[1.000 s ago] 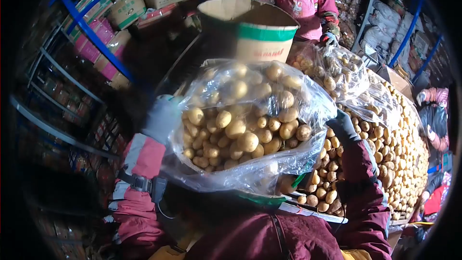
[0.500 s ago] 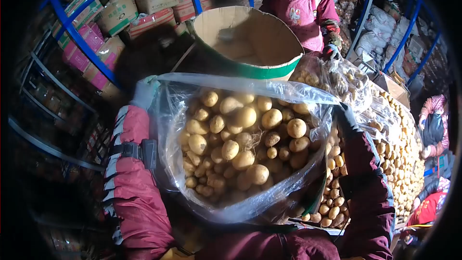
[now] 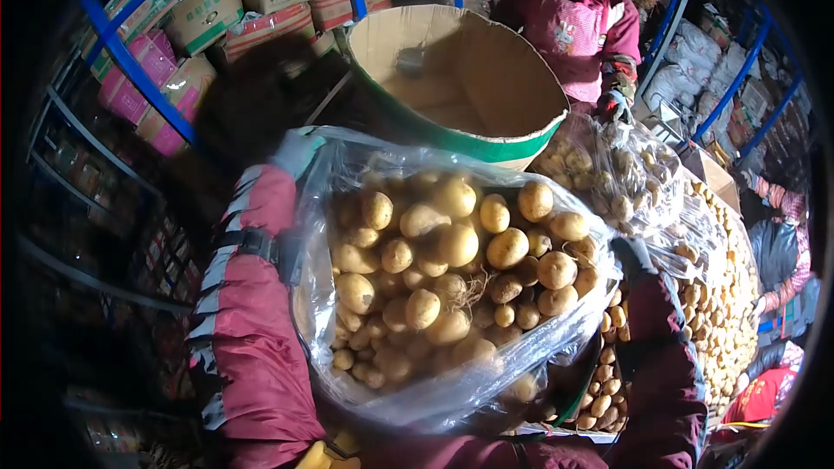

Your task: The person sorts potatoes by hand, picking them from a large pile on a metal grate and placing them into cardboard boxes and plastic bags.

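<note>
A clear plastic bag (image 3: 395, 404) of potatoes (image 3: 457, 245) lies in front of me, its mouth spread wide. A tangle of thin roots shows among the potatoes. At the bag's far left corner, my gloved left hand (image 3: 298, 153) is closed on the plastic rim. On the opposite side, my gloved right hand (image 3: 632, 254) grips the bag's right edge, partly in shadow. Just beyond the bag stands a large open cardboard box (image 3: 460, 78) with a green band, tilted in view.
Across from me a person (image 3: 578, 43) in a pink apron handles other plastic bags of potatoes (image 3: 634, 175). A large heap of potatoes (image 3: 717, 321) spreads at right, with other workers beyond. Blue metal bars (image 3: 139, 74) and stacked cartons (image 3: 204, 17) stand at left.
My right hand has come lower and nearer, and the far rim, stretched tight before, now hangs looser. My left hand has shifted slightly right. More of the potatoes at the back shows.
</note>
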Motion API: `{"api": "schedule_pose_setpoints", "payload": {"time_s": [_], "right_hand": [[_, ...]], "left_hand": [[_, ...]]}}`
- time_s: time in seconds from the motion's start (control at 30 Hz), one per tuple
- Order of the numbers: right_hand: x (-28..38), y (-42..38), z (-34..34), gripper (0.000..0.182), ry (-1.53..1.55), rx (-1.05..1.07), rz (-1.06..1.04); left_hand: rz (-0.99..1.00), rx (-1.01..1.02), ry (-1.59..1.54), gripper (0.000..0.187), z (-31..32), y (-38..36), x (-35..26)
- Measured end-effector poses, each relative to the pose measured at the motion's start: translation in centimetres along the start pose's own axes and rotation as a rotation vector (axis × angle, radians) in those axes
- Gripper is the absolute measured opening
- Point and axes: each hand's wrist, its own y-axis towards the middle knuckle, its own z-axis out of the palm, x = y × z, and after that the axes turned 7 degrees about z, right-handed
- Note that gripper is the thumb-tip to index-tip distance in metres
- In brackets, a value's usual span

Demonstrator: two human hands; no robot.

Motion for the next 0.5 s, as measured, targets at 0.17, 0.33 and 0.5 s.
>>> {"api": "schedule_pose_setpoints", "payload": {"time_s": [0.17, 0.33, 0.5], "right_hand": [[-1.2, -2.9, 2.4, 0.015, 0.675, 0.07, 0.414], [-5.4, -3.8, 3.3, 0.018, -0.352, 0.064, -0.274], [-2.6, -7.6, 0.0, 0.016, -0.255, 0.211, -0.225]], "left_hand": [[-0.081, 0.223, 0.422, 0.038, 1.5, 1.2, 2.3], [-0.203, 0.414, 0.624, 0.038, -1.5, -5.3, 4.1], [-0.317, 0.457, 0.671, 0.036, -4.6, -16.0, 6.0]]}}
